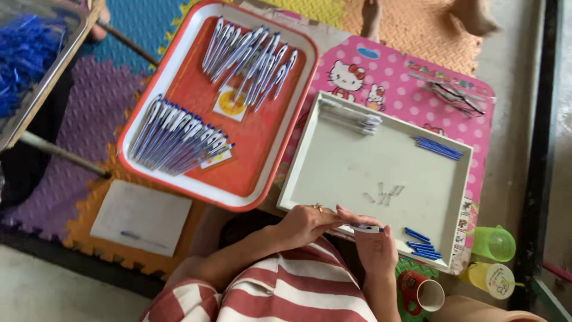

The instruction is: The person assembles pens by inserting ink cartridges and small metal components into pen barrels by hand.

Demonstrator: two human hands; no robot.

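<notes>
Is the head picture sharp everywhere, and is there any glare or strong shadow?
In the head view the light is soft and even, with no hard shadow; the orange tray and white tray show almost no glare. The left hand and right hand look slightly soft around the pen. The small parts are too blurred to identify. The whole frame is tilted.

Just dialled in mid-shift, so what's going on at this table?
A person in a red-and-white striped top holds one slim pen between the left hand and right hand, at the near edge of a shallow pale rectangular tray. Loose blue pen parts lie in that tray. An orange plastic tray beside it holds rows of pens.
</notes>
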